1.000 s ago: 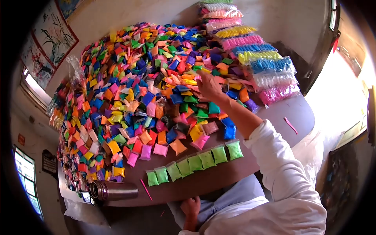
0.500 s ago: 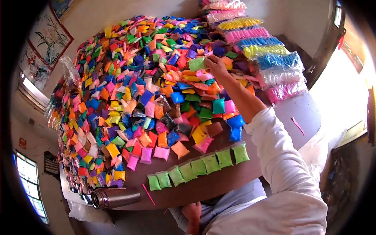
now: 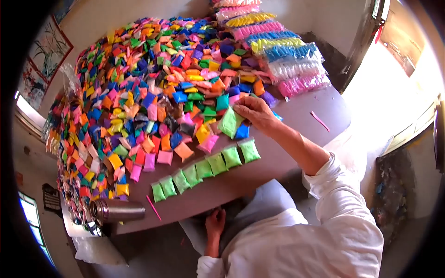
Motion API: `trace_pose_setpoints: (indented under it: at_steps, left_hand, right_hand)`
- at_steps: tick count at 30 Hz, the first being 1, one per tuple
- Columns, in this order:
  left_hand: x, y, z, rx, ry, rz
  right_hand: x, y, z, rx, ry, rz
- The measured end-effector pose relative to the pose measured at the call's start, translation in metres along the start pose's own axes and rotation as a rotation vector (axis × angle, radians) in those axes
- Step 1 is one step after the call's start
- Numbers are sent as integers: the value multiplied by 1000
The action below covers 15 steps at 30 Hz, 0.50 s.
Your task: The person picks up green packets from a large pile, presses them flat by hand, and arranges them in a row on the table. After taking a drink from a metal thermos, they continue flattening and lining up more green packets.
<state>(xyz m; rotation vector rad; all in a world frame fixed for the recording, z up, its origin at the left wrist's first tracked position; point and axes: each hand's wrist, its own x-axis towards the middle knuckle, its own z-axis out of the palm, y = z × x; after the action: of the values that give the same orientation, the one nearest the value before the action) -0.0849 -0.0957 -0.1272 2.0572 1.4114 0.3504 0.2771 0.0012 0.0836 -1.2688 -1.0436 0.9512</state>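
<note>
My right hand pinches a light green packet by its clear top edge, above the near side of the colourful heap. Below it, a slanting row of similar light green packets lies side by side along the front of the table. A blue packet shows partly beneath the held one. My left hand rests on my lap below the table edge, fingers curled in, with nothing visible in it.
A large heap of small coloured packets covers much of the table. Bigger clear bags of packets are stacked at the back right. A steel flask lies at the front left. Pink strips lie on the tabletop.
My right hand has brought the light green packet from the far part of the heap nearer to me, towards the green row. The view has shifted; my left hand stays on my lap.
</note>
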Motion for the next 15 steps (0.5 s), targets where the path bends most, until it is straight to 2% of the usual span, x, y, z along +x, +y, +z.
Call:
trace_pose_setpoints:
  at_steps: [1, 2, 3, 4, 5, 6, 8, 11, 15]
  left_hand:
    - [-8, -2, 8, -1, 6, -7]
    - [-10, -2, 18, -210, -53, -29]
    - [-9, 2, 23, -415, -111, -39]
    - [-9, 14, 24, -410, -94, -20]
    - [-15, 29, 26, -628, -142, -60]
    - [-22, 39, 24, -847, -196, -106]
    - [-21, 51, 21, -838, -248, -93]
    - [-15, 68, 11, -1035, -375, 44]
    - [-5, 109, -27, -929, -359, 35]
  right_hand:
    - [-17, 3, 1, -69, -47, -30]
    - [-40, 3, 10, -17, -18, -33]
    - [-56, 15, 13, -30, -60, -166]
    - [-76, 18, 18, 1, -82, -165]
    - [-98, 11, 24, 54, -94, 14]
    - [-115, 18, 30, 69, -77, 37]
    - [-144, 32, 41, 93, -49, 121]
    - [-177, 54, 53, 152, -14, 124]
    - [-200, 62, 61, 242, 111, 92]
